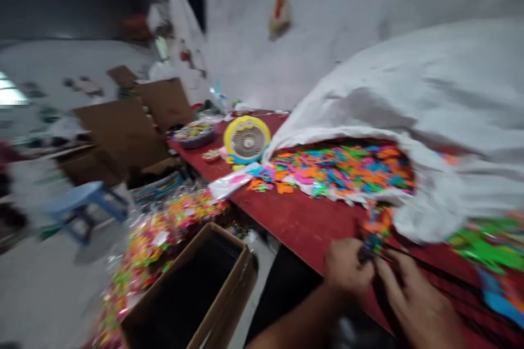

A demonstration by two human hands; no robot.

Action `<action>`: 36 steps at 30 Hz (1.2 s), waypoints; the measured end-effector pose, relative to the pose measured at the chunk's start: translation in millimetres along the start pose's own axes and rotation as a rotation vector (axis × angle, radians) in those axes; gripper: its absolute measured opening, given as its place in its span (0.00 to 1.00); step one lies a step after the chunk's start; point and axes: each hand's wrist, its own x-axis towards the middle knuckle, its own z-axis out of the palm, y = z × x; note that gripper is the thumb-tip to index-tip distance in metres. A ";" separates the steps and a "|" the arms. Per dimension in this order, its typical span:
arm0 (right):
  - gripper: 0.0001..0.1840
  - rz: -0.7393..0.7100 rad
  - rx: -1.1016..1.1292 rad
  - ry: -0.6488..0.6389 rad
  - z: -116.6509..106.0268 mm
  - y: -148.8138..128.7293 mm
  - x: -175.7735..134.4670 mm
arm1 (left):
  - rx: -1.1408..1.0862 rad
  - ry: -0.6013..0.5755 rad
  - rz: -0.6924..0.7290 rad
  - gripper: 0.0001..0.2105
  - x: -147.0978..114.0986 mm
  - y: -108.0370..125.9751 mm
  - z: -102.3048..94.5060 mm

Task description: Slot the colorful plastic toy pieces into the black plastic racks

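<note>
My left hand [347, 267] is closed at the lower right, just above the red table. Its fingers pinch a dark cord [364, 253], blurred by motion. Beside it my right hand [417, 297] has its thumb and fingers closed around the same dark strand, and the exact grip is smeared. Right above the hands is a small cluster of orange and blue plastic pieces [376, 223]; whether it hangs on the cord I cannot tell. More dark cords [446, 272] stretch across the table to the right. Behind the hands, a big white sack [426, 87] spills flat, bright-coloured pieces [335, 169].
Green pieces [487, 245] lie at the right. A yellow fan [247, 140] and a basin [192, 136] stand farther along the red table [282, 212]. Below its edge are an open cardboard box [237, 245], bagged colourful pieces [151, 234] and a blue stool [84, 196].
</note>
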 end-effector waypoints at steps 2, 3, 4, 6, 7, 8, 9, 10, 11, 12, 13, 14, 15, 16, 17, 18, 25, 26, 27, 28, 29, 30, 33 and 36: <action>0.18 0.061 -0.015 -0.044 -15.2 8.9 -9.7 | -0.001 0.033 0.039 0.06 0.2 12.1 20.0; 0.18 0.093 -0.008 -0.059 -19.8 10.3 -12.8 | -0.002 0.066 0.058 0.06 -0.1 13.5 22.3; 0.18 0.127 0.000 -0.064 -23.7 11.1 -15.4 | -0.010 0.100 0.076 0.07 -0.5 13.1 21.6; 0.17 0.179 0.025 -0.069 -32.0 14.2 -21.1 | -0.035 0.145 0.101 0.07 -1.9 10.8 16.9; 0.17 0.194 0.038 -0.072 -36.6 17.3 -24.5 | -0.047 0.169 0.103 0.07 -2.8 10.2 14.7; 0.18 0.202 0.049 -0.072 -41.3 21.5 -28.3 | -0.058 0.197 0.097 0.09 -3.8 10.4 13.4; 0.18 0.206 0.054 -0.069 -45.8 26.6 -32.3 | -0.070 0.224 0.086 0.11 -4.7 11.4 12.8; 0.18 0.211 0.051 -0.062 -49.9 32.0 -36.3 | -0.080 0.244 0.073 0.14 -5.5 13.0 12.9; 0.18 0.218 0.045 -0.054 -53.4 37.4 -40.1 | -0.085 0.254 0.062 0.16 -5.9 15.1 13.4; 0.18 0.229 0.039 -0.047 -56.4 42.3 -43.6 | -0.082 0.256 0.054 0.17 -6.1 17.2 14.0; 0.18 0.244 0.035 -0.041 -58.9 46.5 -46.6 | -0.069 0.251 0.050 0.17 -6.1 19.0 14.4; 0.18 0.262 0.030 -0.039 -61.0 49.9 -48.9 | -0.048 0.243 0.047 0.17 -5.8 20.4 14.7; 0.18 0.280 0.025 -0.038 -63.1 52.7 -50.7 | -0.021 0.235 0.048 0.15 -5.4 21.2 14.9; 0.19 0.299 0.022 -0.033 -65.4 54.9 -51.8 | 0.009 0.228 0.051 0.14 -4.8 21.2 14.8; 0.19 0.313 0.023 -0.031 -68.1 56.8 -52.3 | 0.038 0.221 0.058 0.13 -3.9 20.6 14.7; 0.19 0.326 0.028 -0.029 -71.2 58.9 -52.4 | 0.065 0.214 0.068 0.12 -2.9 19.2 14.4; 0.18 0.431 0.000 0.022 -101.9 87.1 -51.0 | 0.128 0.168 0.115 0.07 11.4 2.6 3.9; 0.17 0.424 -0.011 0.025 -106.0 91.9 -51.3 | 0.115 0.152 0.113 0.07 13.7 0.8 1.2; 0.17 0.410 -0.026 0.031 -109.7 96.0 -51.7 | 0.103 0.137 0.111 0.07 15.7 -0.5 -1.4; 0.16 0.387 -0.044 0.033 -113.1 99.2 -52.1 | 0.096 0.128 0.114 0.06 17.3 -1.6 -3.7; 0.16 0.363 -0.064 0.031 -115.9 101.4 -52.6 | 0.097 0.127 0.123 0.07 18.4 -2.6 -5.5; 0.15 0.340 -0.086 0.027 -118.2 102.5 -53.0 | 0.103 0.131 0.138 0.07 19.2 -3.4 -6.8; 0.16 0.261 -0.163 -0.009 -120.8 100.3 -54.1 | 0.096 0.150 0.182 0.08 19.4 -6.3 -7.1; 0.18 0.094 -0.238 -0.097 -118.1 95.6 -56.1 | 0.048 0.150 0.168 0.09 18.9 -9.7 -4.6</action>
